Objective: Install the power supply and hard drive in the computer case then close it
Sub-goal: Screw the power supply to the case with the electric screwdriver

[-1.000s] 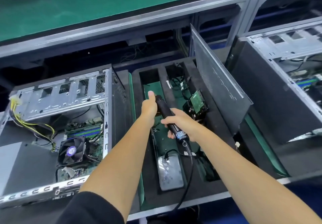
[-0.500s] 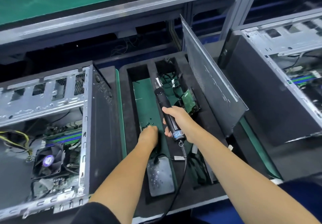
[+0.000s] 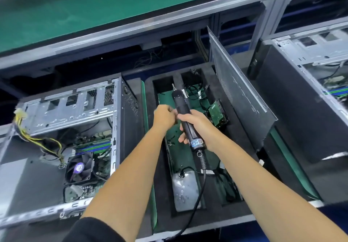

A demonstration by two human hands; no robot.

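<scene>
Green-matted shelving [image 3: 94,6] runs behind a black foam tray [image 3: 233,215]. Above the tray, the right hand [image 3: 195,127] grasps an electric screwdriver [image 3: 185,119], bit pointing away. The left hand [image 3: 164,116] is curled beside its barrel; what it pinches I cannot tell. A hard drive [image 3: 218,112] leans in the tray; the open computer case [image 3: 62,144] lies left.

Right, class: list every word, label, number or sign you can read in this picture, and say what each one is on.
None can be read.
Blue-and-white label on the black electric screwdriver: print too blurred.
Purple sticker on the black cooling fan's hub: too small.
Faint markings on the grey metal side panel: illegible.
</scene>
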